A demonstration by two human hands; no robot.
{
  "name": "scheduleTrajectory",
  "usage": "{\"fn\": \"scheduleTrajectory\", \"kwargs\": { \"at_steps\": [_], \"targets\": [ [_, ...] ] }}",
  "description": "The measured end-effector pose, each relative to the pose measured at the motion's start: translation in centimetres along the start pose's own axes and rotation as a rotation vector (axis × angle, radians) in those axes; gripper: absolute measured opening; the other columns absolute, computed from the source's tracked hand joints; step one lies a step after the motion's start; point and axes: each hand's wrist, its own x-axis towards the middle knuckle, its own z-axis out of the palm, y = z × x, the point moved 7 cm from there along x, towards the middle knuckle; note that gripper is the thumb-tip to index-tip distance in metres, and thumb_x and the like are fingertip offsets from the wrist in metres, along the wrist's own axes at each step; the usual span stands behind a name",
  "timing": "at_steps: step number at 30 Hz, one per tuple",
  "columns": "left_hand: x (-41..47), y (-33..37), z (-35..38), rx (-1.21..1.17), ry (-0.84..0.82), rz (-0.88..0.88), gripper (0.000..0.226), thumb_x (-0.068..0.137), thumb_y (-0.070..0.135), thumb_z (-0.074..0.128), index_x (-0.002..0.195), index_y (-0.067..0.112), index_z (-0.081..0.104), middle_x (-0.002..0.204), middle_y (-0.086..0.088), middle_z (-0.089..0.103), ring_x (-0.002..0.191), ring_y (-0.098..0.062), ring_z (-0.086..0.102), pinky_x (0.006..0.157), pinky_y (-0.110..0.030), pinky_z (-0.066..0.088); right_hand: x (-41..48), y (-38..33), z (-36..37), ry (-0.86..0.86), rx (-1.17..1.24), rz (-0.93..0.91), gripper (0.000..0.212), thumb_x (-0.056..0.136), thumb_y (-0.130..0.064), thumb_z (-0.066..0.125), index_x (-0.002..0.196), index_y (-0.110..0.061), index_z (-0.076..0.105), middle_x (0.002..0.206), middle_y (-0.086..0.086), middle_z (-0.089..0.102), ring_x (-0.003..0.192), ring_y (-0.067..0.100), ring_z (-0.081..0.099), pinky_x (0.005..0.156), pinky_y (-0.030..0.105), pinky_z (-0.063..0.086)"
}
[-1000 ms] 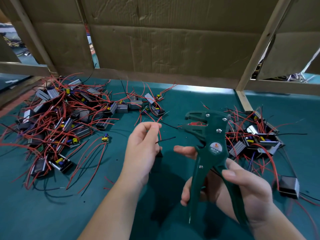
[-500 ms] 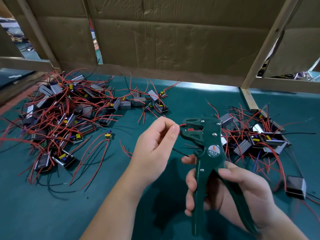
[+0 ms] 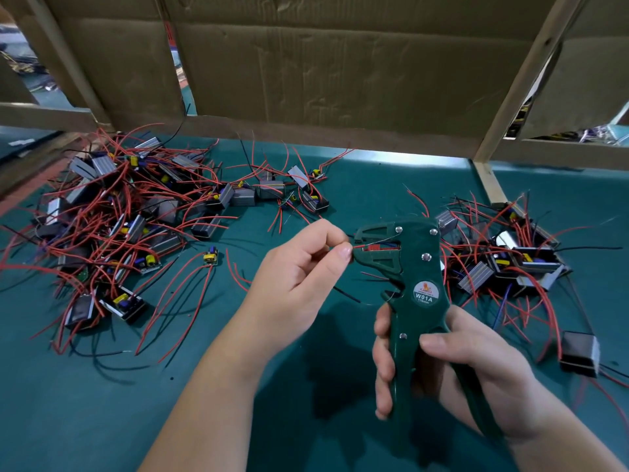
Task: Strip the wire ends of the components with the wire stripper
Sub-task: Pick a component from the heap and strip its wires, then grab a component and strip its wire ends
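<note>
The teal worktop (image 3: 102, 420) is being covered by heaps of grey, red-wired components (image 3: 129, 226). Above it, a dark green wire stripper (image 3: 412, 284) is being clasped in the grip of the right hand (image 3: 476, 369). A thin red wire (image 3: 357, 247) is being pinched at its jaws by the grip of the left hand (image 3: 299, 281).

You have one view only, from the camera on your head. It faces forward and down over the green table (image 3: 102, 420), close enough that your left hand (image 3: 299, 277) and right hand (image 3: 476, 369) fill the frame from 6 o'clock to centre. The cardboard wall (image 3: 340, 69) closes the view at 12 o'clock.
</note>
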Motion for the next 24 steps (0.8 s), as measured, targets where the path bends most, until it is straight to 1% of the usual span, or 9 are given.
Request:
{"fn": "scheduleTrajectory", "kwargs": {
  "at_steps": [1, 3, 8, 11, 15, 16, 21, 23, 24],
  "targets": [
    [0.0, 0.0, 0.0, -0.003, -0.003, 0.001, 0.017, 0.092, 0.037, 0.047, 0.077, 0.029, 0.05, 0.061, 0.011, 0.034, 0.055, -0.009, 0.027, 0.05, -0.026, 0.026, -0.3, -0.3, -2.4, -0.051, 0.083, -0.011, 0.041, 0.07, -0.028, 0.078, 0.101, -0.005, 0.063, 0.079, 0.023, 0.058, 0.068, 0.04, 0.061, 0.067, 0.052, 0.048],
    [0.0, 0.1, -0.1, -0.001, -0.009, 0.004, 0.017, 0.092, 0.036, 0.048, 0.077, 0.029, 0.05, 0.062, 0.01, 0.033, 0.056, -0.009, 0.027, 0.051, -0.029, 0.026, -1.9, 1.1, -2.5, -0.029, -0.05, -0.049, 0.041, 0.069, -0.028, 0.079, 0.099, -0.005, 0.063, 0.077, 0.023, 0.058, 0.066, 0.04, 0.06, 0.065, 0.05, 0.049],
    [0.1, -0.1, -0.2, 0.021, -0.021, -0.004, 0.017, 0.092, 0.034, 0.048, 0.077, 0.024, 0.051, 0.061, 0.006, 0.034, 0.057, -0.009, 0.028, 0.052, -0.028, 0.026, -1.7, 1.4, -2.9, 0.052, -0.034, -0.003, 0.043, 0.063, -0.029, 0.084, 0.093, -0.005, 0.063, 0.073, 0.025, 0.057, 0.06, 0.04, 0.059, 0.06, 0.047, 0.05],
    [0.1, -0.7, -0.5, 0.089, 0.006, -0.036, 0.018, 0.093, 0.032, 0.048, 0.079, 0.021, 0.052, 0.059, 0.012, 0.038, 0.055, -0.004, 0.031, 0.051, -0.021, 0.027, -1.5, 1.8, -2.6, 0.168, -0.021, -0.003, 0.047, 0.061, -0.036, 0.087, 0.086, -0.006, 0.059, 0.067, 0.022, 0.054, 0.052, 0.035, 0.057, 0.054, 0.043, 0.049],
    [0.0, -1.8, -0.9, 0.157, 0.04, -0.117, 0.015, 0.091, 0.027, 0.046, 0.082, 0.022, 0.058, 0.057, 0.012, 0.042, 0.053, -0.003, 0.035, 0.051, -0.017, 0.03, -1.2, 2.1, -3.4, 0.401, -0.097, -0.038, 0.048, 0.067, -0.041, 0.077, 0.076, -0.004, 0.047, 0.055, 0.017, 0.044, 0.034, 0.026, 0.043, 0.045, 0.034, 0.043],
    [0.0, -1.7, -0.7, 0.184, 0.031, -0.114, 0.014, 0.09, 0.025, 0.047, 0.083, 0.022, 0.058, 0.056, 0.012, 0.042, 0.052, -0.003, 0.035, 0.051, -0.015, 0.03, -1.2, 2.1, -3.5, 0.422, -0.066, -0.039, 0.046, 0.069, -0.04, 0.075, 0.078, -0.005, 0.047, 0.055, 0.016, 0.043, 0.033, 0.025, 0.042, 0.044, 0.034, 0.043],
    [0.1, -1.5, -0.4, 0.225, 0.024, -0.076, 0.011, 0.089, 0.023, 0.047, 0.082, 0.023, 0.056, 0.056, 0.009, 0.045, 0.051, -0.003, 0.035, 0.051, -0.012, 0.03, -0.9, 1.5, -3.5, 0.315, 0.057, -0.019, 0.028, 0.07, -0.033, 0.07, 0.072, -0.008, 0.058, 0.054, 0.014, 0.044, 0.034, 0.024, 0.044, 0.042, 0.033, 0.045],
    [0.2, -1.9, -1.1, 0.234, 0.054, -0.083, 0.007, 0.089, 0.022, 0.047, 0.087, 0.025, 0.053, 0.054, 0.012, 0.043, 0.049, -0.004, 0.035, 0.05, -0.012, 0.029, -0.9, 0.9, -4.3, 0.35, 0.092, -0.034, 0.016, 0.068, -0.025, 0.068, 0.069, -0.012, 0.06, 0.055, 0.01, 0.045, 0.035, 0.024, 0.044, 0.04, 0.032, 0.045],
    [0.2, -2.2, -1.7, 0.209, 0.082, -0.099, 0.007, 0.089, 0.023, 0.047, 0.092, 0.028, 0.05, 0.054, 0.012, 0.042, 0.049, -0.004, 0.034, 0.05, -0.014, 0.028, -1.1, 0.4, -4.9, 0.39, 0.116, -0.052, 0.017, 0.065, -0.028, 0.067, 0.07, -0.013, 0.059, 0.056, 0.008, 0.045, 0.037, 0.024, 0.044, 0.039, 0.032, 0.044]
  ]
}}
